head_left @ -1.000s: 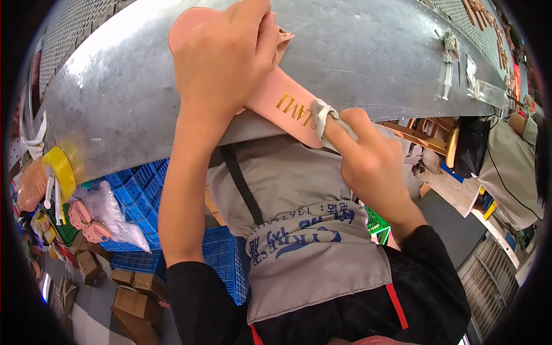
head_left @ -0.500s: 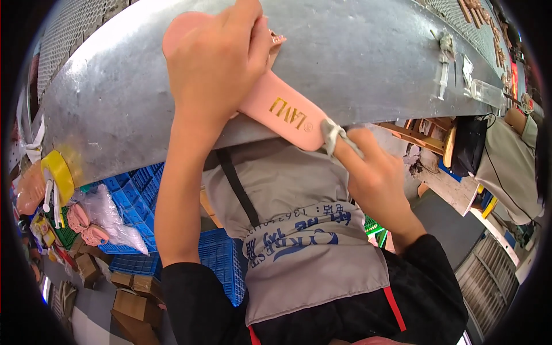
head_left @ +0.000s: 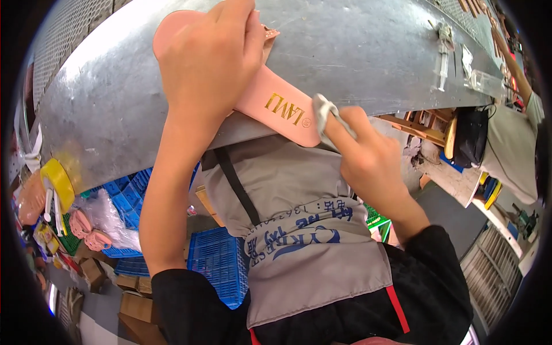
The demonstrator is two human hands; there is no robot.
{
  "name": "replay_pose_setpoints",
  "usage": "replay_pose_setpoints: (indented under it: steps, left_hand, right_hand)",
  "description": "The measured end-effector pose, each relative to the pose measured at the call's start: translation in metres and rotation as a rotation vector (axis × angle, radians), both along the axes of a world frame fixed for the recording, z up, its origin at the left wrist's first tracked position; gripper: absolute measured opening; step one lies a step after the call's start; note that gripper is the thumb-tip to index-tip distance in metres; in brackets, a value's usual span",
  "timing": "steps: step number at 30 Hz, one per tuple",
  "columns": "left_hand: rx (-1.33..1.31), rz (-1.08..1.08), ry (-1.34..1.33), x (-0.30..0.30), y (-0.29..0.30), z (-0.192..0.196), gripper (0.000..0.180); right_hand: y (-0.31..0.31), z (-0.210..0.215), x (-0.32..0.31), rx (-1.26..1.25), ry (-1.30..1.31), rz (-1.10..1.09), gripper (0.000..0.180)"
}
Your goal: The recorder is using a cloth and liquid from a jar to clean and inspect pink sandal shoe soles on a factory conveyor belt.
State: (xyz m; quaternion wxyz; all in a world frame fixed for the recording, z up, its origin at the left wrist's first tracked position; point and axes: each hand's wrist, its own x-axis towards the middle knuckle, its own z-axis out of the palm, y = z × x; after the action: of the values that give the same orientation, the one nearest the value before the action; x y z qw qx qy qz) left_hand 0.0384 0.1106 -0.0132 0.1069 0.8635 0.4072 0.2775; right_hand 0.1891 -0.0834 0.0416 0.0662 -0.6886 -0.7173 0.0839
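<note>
A pink slide sandal (head_left: 277, 108) lies at a slant over the near edge of the metal table, its footbed up with gold lettering near the heel. My left hand (head_left: 213, 57) is wrapped round its front half, hiding much of the strap; a bit of rose-gold strap (head_left: 269, 39) shows beside the fingers. A whitish cloth (head_left: 326, 115) is wound about the fingertips of my right hand (head_left: 371, 152). Those fingers are bent, and the cloth touches the side edge of the sandal's heel.
The grey metal table (head_left: 356, 63) spans the far side. On its right lie a syringe (head_left: 443, 70) and a clear plastic cup (head_left: 486, 84). Yellow tape (head_left: 57, 178) hangs at the left edge, above blue crates (head_left: 218, 264) and cardboard boxes (head_left: 138, 310). Another person (head_left: 512, 144) is at the right.
My left hand and the sandal have shifted slightly left. The cloth in my right hand has moved a little up along the heel's edge. The person at the right now reaches an arm forward.
</note>
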Motion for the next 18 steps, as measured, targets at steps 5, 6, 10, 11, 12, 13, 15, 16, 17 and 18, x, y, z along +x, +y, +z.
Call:
replay_pose_setpoints:
  steps: [5,6,10,11,12,13,15,16,17,18]
  left_hand:
    - [-0.009,0.035,-0.015,-0.005,-0.003,0.004,0.009]
    - [-0.005,0.030,-0.019,-0.003,-0.004,0.003,0.009]
    - [0.021,0.020,-0.039,0.001,0.000,0.000,0.009]
    - [0.050,0.002,-0.075,0.000,0.000,0.002,0.010]
    - [0.050,0.005,-0.071,-0.001,0.000,0.002,0.010]
    - [0.015,0.015,-0.053,-0.002,-0.001,0.002,0.009]
    - [-0.018,0.029,-0.034,-0.002,-0.003,0.003,0.009]
    - [-0.027,0.037,-0.019,-0.001,-0.004,0.002,0.009]
    - [-0.036,0.046,-0.004,0.000,-0.004,0.001,0.009]
    - [-0.038,0.041,-0.008,0.001,-0.003,0.000,0.009]
  right_hand:
    - [-0.012,-0.001,0.001,-0.011,-0.025,0.040,0.043]
    - [-0.013,-0.001,0.001,-0.007,-0.030,0.035,0.043]
    - [0.000,-0.005,-0.005,0.037,-0.048,0.035,0.041]
    - [0.003,-0.003,-0.006,0.064,-0.063,0.057,0.042]
    - [0.001,-0.002,-0.005,0.064,-0.058,0.060,0.042]
    - [-0.004,0.001,-0.003,0.013,-0.067,0.059,0.043]
    - [-0.015,0.004,0.001,-0.036,-0.076,0.061,0.044]
    - [-0.022,0.002,0.003,-0.048,-0.063,0.048,0.044]
    - [-0.024,0.001,0.004,-0.060,-0.050,0.035,0.045]
    - [-0.023,0.001,0.004,-0.063,-0.053,0.031,0.045]
